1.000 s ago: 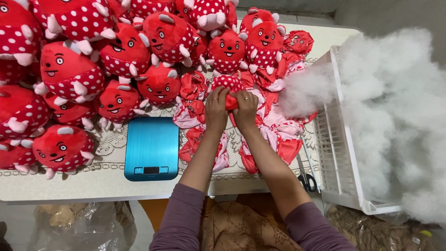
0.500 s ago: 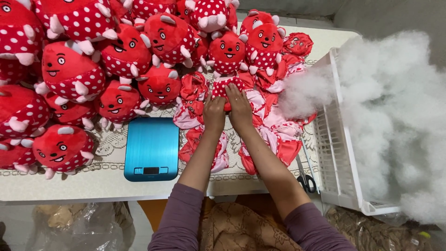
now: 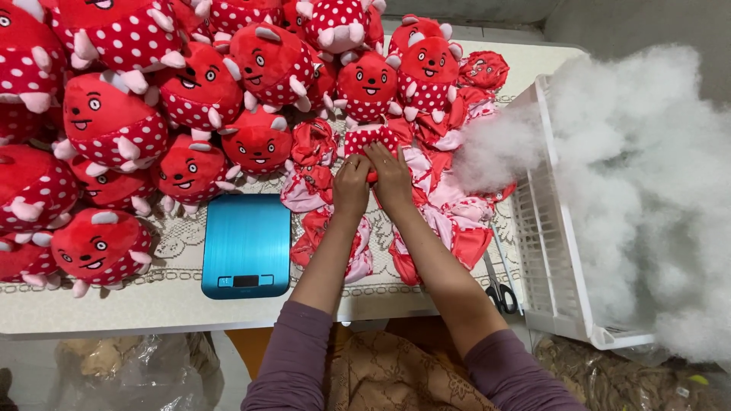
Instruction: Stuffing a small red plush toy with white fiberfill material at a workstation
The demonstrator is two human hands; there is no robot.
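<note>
Both of my hands meet at the middle of the white table [image 3: 152, 304]. My left hand [image 3: 351, 184] and my right hand [image 3: 394, 179] pinch the same red, white-dotted plush skin [image 3: 371, 137], which lies on a heap of flat unstuffed red and pink skins [image 3: 442, 221]. Fingers are curled on the fabric. Stuffed red plush toys with faces [image 3: 114, 122] crowd the left and far side of the table.
A blue kitchen scale [image 3: 247, 243] lies left of my forearms. A white slatted basket [image 3: 544, 228] heaped with white stuffing fibre [image 3: 647, 190] stands at the right. Scissors [image 3: 499, 289] rest by the basket. Plastic bags sit below the table edge.
My hands have stayed on the dotted skin, shifting slightly and working the fabric between the fingers. Nothing else moved.
</note>
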